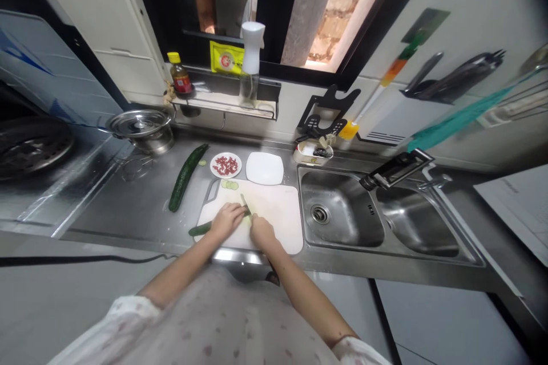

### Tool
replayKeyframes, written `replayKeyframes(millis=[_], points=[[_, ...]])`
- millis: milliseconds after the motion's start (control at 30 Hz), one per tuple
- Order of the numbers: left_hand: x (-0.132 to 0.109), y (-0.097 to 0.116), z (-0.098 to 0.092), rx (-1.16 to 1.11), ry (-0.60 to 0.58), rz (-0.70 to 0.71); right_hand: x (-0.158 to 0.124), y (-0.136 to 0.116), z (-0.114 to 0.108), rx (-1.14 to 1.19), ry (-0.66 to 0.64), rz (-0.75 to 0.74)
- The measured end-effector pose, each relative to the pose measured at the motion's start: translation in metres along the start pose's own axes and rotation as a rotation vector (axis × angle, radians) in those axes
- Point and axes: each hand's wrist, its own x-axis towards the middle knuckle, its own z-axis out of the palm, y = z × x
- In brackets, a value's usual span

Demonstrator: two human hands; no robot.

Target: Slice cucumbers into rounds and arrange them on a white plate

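On the white cutting board [285,211] lies a cucumber [200,229], its left end showing past my wrist. My left hand [230,218] is closed over the cucumber and presses it to the board. In my right hand [262,232] is a knife [245,203], its blade pointing away from me at the cucumber's right end. Several cucumber slices [230,185] lie near the board's far left corner. A whole cucumber [187,178] rests on the steel counter left of the board. One loose slice [202,163] is beside it.
Behind the board stand a plate of chopped red pieces [213,166] and a white plate [264,168]. A double sink [342,234] with a black faucet [396,169] adjoins on the right. A lidded steel pot [149,136] stands at the back left. A rack [222,104] holds bottles.
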Motion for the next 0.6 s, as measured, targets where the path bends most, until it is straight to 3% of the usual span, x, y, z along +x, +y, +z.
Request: replayKeyframes(millis=[367,600], points=[[0.001,0.002,-0.003,-0.017,-0.01,-0.019,-0.016,0.008,0.007,-0.053,-0.038,0.004],[0.001,0.005,-0.004,-0.011,-0.001,-0.016,-0.007,0.005,0.007,-0.031,-0.001,-0.013]])
